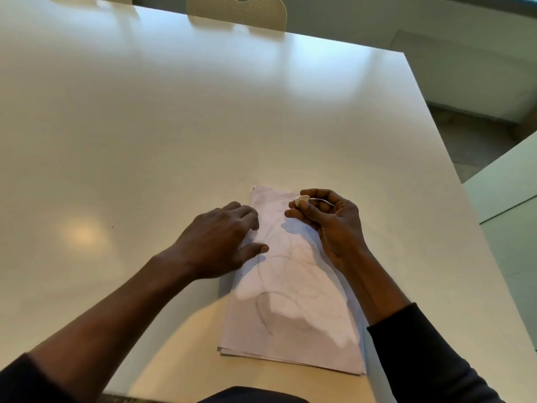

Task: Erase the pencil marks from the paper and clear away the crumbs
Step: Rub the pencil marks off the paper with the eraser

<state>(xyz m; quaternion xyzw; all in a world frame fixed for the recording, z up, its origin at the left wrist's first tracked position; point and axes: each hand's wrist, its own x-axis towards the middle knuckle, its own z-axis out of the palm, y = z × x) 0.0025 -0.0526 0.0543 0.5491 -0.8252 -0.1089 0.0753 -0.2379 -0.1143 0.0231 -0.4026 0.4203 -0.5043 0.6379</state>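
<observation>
Where the white table (174, 126) comes close to the person, a sheet of paper (293, 301) lies flat on it, with more sheets under it that peek out at the edges. Grey pencil marks (263, 312) run over the paper in big loose curves, from the middle down to the near end. The left hand (220, 237) lies palm down at the left side of the paper. Its fingers are a little bent and close together. The fingertips and the thumb rest on the left edge of the sheet, and they hold nothing. The right hand (328, 219) is over the far right part of the paper. Its thumb and fingers are curled in and pinch a small pale eraser (300, 199) with ridges on it. The eraser sticks out at the top of the hand, above the far end of the sheet, and I cannot tell if it touches the paper. Both arms have dark sleeves (421, 359) that end partway up the arms. At the far side of the table stands a pale chair (236, 10)
</observation>
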